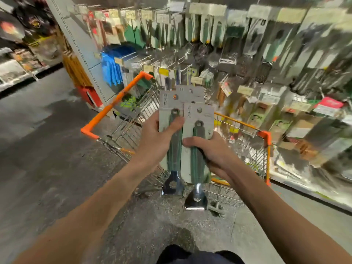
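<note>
1. Floor (47,149), speckled grey, runs beside shelves (247,54) of hanging packets.
2. Orange-trimmed cart (118,100) stands there, contents unclear.
3. Above it, left hand (158,138) grips one green carded tool (174,149), right hand (215,151) its twin (198,147).

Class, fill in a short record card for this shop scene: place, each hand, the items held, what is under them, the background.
Place: shop aisle with a speckled floor
Left hand: grips the left carded tool, thumb across its green handle
Right hand: grips the right carded tool round its green handle
Tools: metal heads point down, cards overlap; a third card shows behind them
Below: wire shopping cart with orange trim
Background: hanging display of packaged utensils, blurred
</note>
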`<action>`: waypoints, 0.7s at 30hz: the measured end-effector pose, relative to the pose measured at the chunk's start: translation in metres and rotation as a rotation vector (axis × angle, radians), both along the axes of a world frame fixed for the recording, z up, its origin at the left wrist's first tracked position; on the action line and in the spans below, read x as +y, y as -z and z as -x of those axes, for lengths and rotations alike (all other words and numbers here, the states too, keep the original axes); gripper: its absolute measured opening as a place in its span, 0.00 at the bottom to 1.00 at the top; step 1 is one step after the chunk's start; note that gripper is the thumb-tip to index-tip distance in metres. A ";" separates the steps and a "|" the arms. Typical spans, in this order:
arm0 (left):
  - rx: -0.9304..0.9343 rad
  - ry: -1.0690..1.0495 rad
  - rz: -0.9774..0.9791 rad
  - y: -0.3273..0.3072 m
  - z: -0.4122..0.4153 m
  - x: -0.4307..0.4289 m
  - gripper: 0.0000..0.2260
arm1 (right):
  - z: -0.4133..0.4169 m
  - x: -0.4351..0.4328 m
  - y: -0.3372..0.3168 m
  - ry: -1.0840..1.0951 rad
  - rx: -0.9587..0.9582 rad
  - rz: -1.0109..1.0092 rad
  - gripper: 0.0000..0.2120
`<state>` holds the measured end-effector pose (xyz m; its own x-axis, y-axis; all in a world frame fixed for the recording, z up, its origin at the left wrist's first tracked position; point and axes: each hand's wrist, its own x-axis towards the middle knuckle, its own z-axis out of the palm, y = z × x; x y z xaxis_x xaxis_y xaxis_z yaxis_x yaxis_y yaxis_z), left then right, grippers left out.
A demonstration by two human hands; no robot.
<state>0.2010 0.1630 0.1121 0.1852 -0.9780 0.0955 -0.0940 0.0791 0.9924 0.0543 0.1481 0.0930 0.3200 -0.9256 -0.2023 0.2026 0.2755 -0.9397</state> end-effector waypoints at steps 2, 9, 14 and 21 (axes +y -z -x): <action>-0.010 0.063 0.031 -0.010 0.022 0.001 0.05 | 0.027 0.010 -0.010 0.054 0.004 0.052 0.13; -0.096 0.261 0.113 -0.032 0.152 0.010 0.09 | 0.166 0.058 -0.033 0.253 0.183 0.217 0.11; -0.186 0.383 0.198 -0.042 0.277 0.025 0.05 | 0.293 0.092 -0.042 0.406 0.302 0.280 0.07; -0.060 0.574 0.248 -0.060 0.449 0.043 0.04 | 0.466 0.129 -0.075 0.539 0.385 0.348 0.10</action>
<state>-0.2483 0.2064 0.1726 -0.3758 -0.8675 0.3259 -0.0233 0.3605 0.9325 -0.4114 0.2767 0.1679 -0.2308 -0.9649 0.1251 -0.1355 -0.0954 -0.9862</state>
